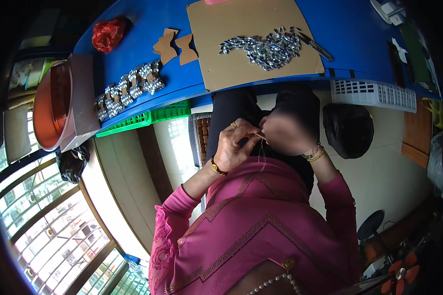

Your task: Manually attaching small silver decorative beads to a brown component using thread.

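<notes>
Thin thread (264,147) is being pinched by the left hand (233,146); the right hand (285,132), touching it, is blurred, its grip unclear.

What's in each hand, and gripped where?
The left hand pinches a thin needle-like stick at one end, between the fingertips. The right hand is blurred, so what it holds cannot be told.

Glittering faceted gems (263,48) lie on matt brown cardboard (246,39) over a glossy blue plastic table (349,34).
</notes>
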A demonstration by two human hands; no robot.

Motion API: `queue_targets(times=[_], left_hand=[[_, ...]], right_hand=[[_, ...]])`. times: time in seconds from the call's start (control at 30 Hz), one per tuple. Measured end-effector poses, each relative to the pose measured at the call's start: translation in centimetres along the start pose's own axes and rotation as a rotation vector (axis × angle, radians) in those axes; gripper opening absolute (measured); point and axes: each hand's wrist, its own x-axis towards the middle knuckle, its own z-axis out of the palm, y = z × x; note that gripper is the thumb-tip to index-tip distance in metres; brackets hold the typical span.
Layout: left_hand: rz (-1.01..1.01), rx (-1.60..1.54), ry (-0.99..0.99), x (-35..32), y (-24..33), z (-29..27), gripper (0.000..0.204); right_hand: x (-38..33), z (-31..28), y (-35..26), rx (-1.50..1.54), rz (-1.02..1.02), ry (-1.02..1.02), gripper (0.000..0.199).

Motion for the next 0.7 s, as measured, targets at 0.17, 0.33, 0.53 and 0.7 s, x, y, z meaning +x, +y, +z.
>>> queue_targets(times=[0.17,0.33,0.53,0.7], left_hand=[[-0.05,0.013,0.011,-0.5,0.0,0.1,0.015],[-0.163,-0.134,-0.084,-0.9,0.1,0.9,0.014],[-0.572,-0.743,-0.002,-1.4,-1.2,-1.4,0.013],[-0.513,-0.749,0.028,-1.5,-3.6,-6.9,0.017]], right_hand=[[0.3,1.7,-0.1,-0.173,-0.153,0.087,0.008],[1.3,1.4,0.7,0.769,0.332,0.533,0.012],[-9.4,-7.1,9.5,1.605,-0.126,0.441,0.016],[-33.8,-16.4,18.1,0.86,-0.046,0.928,0.009]])
